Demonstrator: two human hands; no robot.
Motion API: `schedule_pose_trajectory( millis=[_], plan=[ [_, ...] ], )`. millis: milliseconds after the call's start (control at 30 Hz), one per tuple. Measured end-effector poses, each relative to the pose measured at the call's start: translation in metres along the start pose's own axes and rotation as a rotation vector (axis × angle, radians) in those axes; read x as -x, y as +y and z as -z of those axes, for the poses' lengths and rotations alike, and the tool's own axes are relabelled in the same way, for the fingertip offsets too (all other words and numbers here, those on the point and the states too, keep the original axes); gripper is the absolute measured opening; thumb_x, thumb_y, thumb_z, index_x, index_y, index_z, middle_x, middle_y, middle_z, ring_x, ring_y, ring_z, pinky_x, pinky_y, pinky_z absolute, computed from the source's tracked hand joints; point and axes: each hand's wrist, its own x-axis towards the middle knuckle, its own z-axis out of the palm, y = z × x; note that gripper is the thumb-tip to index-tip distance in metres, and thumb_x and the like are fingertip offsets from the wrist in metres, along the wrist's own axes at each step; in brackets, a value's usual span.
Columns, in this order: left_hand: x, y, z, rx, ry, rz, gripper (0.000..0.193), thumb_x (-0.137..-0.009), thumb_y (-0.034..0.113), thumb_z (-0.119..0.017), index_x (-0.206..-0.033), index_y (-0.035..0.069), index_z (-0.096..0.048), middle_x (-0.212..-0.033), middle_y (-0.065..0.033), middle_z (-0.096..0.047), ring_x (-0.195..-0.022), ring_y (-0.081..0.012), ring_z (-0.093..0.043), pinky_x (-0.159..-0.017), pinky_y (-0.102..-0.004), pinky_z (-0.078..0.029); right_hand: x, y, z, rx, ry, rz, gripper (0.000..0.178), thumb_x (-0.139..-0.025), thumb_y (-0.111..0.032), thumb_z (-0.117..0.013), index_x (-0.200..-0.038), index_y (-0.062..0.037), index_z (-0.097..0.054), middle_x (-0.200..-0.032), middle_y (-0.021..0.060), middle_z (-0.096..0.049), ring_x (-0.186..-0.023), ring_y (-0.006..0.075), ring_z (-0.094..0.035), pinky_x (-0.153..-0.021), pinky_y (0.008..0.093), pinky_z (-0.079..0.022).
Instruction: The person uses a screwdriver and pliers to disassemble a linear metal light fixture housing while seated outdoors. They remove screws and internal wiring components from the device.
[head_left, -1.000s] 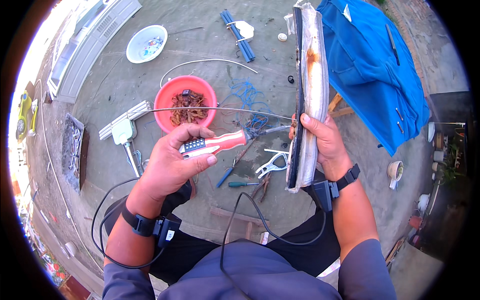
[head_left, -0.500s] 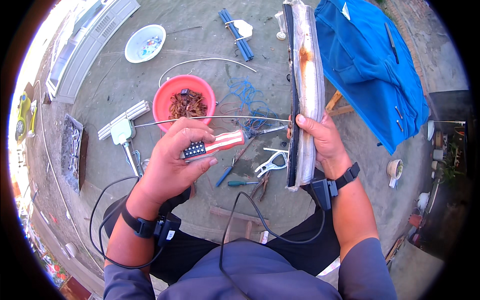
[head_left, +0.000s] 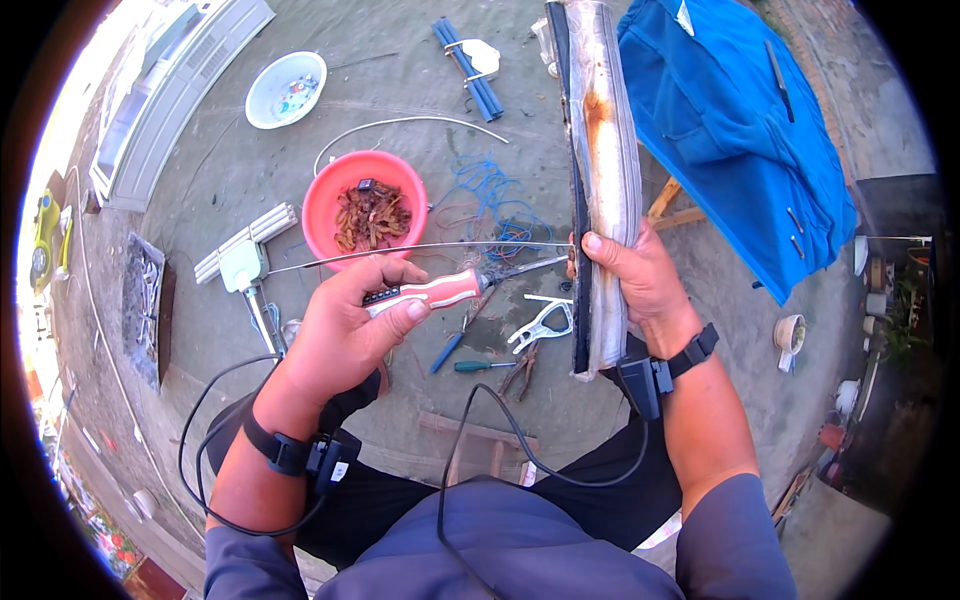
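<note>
My left hand (head_left: 365, 315) is closed round the red-and-white handle of a screwdriver (head_left: 455, 288), which has black bits stored near its back end. Its metal shaft points right, the tip reaching the black edge of a long silvery bar (head_left: 610, 170). That bar stands lengthwise, wrapped in clear plastic with a brown stain on it. My right hand (head_left: 640, 265) grips it, thumb on the near face and fingers hidden behind. A thin metal strip (head_left: 450, 245) runs left from the bar's edge, above my left hand, toward a white box (head_left: 243, 265).
On the ground lie a pink bowl of brown scraps (head_left: 318, 225), blue wire (head_left: 490, 190), a white clamp (head_left: 542, 325), a green screwdriver (head_left: 475, 367) and pliers (head_left: 520, 370). A white basin (head_left: 262, 95) and blue tubes (head_left: 465, 70) lie farther off. Blue cloth (head_left: 740, 130) drapes at right.
My left hand has turned the screwdriver, so its bit holder shows less, and its fingers have closed more on the handle. The bar has shifted slightly left at its top.
</note>
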Motion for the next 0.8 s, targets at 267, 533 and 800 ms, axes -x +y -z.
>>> schedule_pose_trajectory(
  millis=[267,533,800],
  plan=[
    [0.001,-0.006,0.000,0.243,0.001,-0.094,0.036,-0.088,0.011,-0.072,-0.115,0.003,-0.049,-0.104,-0.0059,-0.058,-0.094,-0.0104,-0.059,-0.074,-0.0241,-0.050,-0.004,0.003,0.006,0.009,0.013,0.054,0.026,-0.086,-0.018,-0.073,-0.103,-0.0026,-0.060,-0.084,0.0064,-0.066,-0.071,0.0146,-0.064,-0.064,0.0291,-0.053],
    [-0.003,-0.013,0.004,0.275,0.138,0.054,0.025,-0.096,0.014,-0.061,-0.116,0.003,-0.049,-0.099,-0.0051,-0.062,-0.078,-0.0085,-0.062,-0.061,-0.0192,-0.045,-0.001,0.005,0.002,-0.009,0.014,0.049,0.029,-0.087,-0.016,-0.073,-0.108,-0.0034,-0.057,-0.083,0.0058,-0.065,-0.070,0.0142,-0.064,-0.064,0.0289,-0.054],
    [-0.004,-0.005,-0.006,0.217,0.181,-0.090,0.029,-0.099,0.016,-0.056,-0.122,0.004,-0.044,-0.094,-0.0029,-0.059,-0.069,-0.0070,-0.057,-0.057,-0.0178,-0.045,-0.003,0.006,0.003,0.009,0.010,0.051,0.028,-0.087,-0.016,-0.073,-0.107,-0.0039,-0.057,-0.083,0.0060,-0.065,-0.070,0.0143,-0.064,-0.064,0.0289,-0.054]
  ],
)
